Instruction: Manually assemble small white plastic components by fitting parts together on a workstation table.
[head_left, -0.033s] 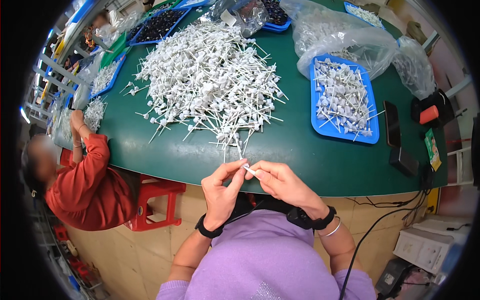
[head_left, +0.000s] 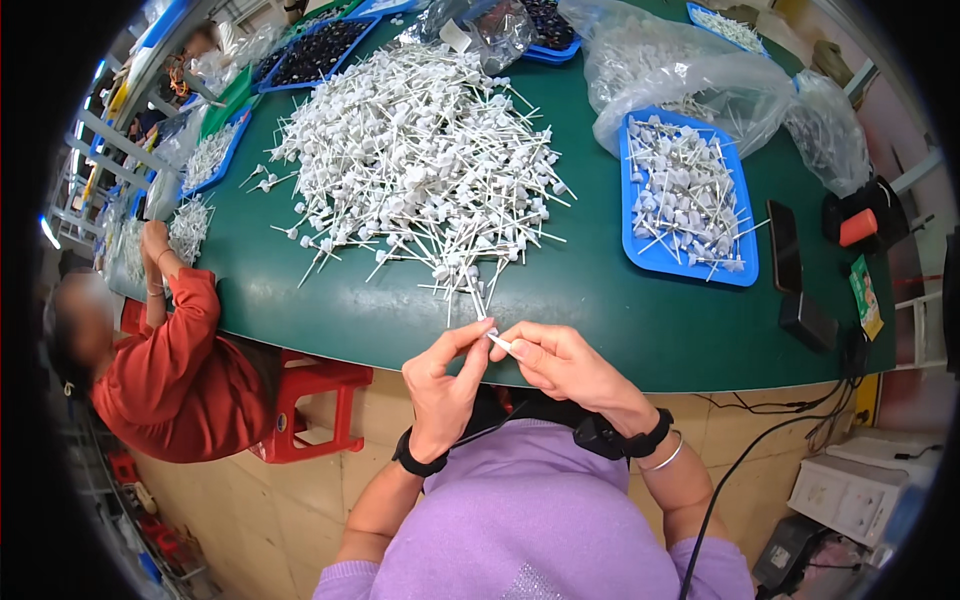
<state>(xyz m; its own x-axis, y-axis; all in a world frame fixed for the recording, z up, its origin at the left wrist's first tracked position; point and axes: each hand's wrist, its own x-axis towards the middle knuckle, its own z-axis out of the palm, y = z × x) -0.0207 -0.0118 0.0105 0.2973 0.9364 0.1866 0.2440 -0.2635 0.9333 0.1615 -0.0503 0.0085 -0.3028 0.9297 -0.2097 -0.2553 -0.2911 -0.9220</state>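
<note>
At the near edge of the table, my left hand [head_left: 440, 380] is closed in a pinch on a small white stemmed part [head_left: 491, 332], its head between thumb and forefinger. My right hand [head_left: 572, 368] pinches a short, thin white stick [head_left: 501, 343], whose tip meets that head. The fingers hide how the two join. Just beyond my fingertips spreads a large loose pile of white stemmed parts [head_left: 420, 160], each with a thin stem and a knobby head. Its nearest stems reach almost to my left fingers.
To the right, a blue tray [head_left: 752, 262] holds similar white parts; a clear plastic bag [head_left: 640, 60] lies behind it. A phone [head_left: 784, 245] and a black box [head_left: 808, 322] are farther right. At left, a person in red [head_left: 190, 370] sits by a red stool [head_left: 345, 400]. Trays of dark pieces [head_left: 318, 52] stand at the back.
</note>
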